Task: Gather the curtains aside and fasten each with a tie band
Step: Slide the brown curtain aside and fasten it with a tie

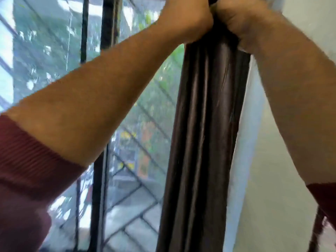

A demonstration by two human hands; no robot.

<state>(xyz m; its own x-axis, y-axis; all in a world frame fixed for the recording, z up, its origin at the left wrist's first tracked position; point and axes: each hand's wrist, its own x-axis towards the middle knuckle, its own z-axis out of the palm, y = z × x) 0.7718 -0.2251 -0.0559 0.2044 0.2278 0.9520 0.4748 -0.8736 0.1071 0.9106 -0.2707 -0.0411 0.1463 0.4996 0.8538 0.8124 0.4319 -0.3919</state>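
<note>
A dark brown curtain (203, 135) hangs gathered into a narrow bundle of folds at the right side of the window. My left hand (187, 20) wraps around the bundle from the left near the top of the view. My right hand (241, 24) clasps it from the right at the same height, and the two hands touch. The fingers are hidden behind the cloth, and I cannot make out any tie band between them. At the bottom right a dark cord-like strip (317, 231) hangs under my right sleeve.
The window glass (54, 42) with its black metal frame bar (99, 188) and a diagonal grille fills the left side. A pale wall (272, 197) runs down the right of the curtain. My dark red sleeves cover both lower corners.
</note>
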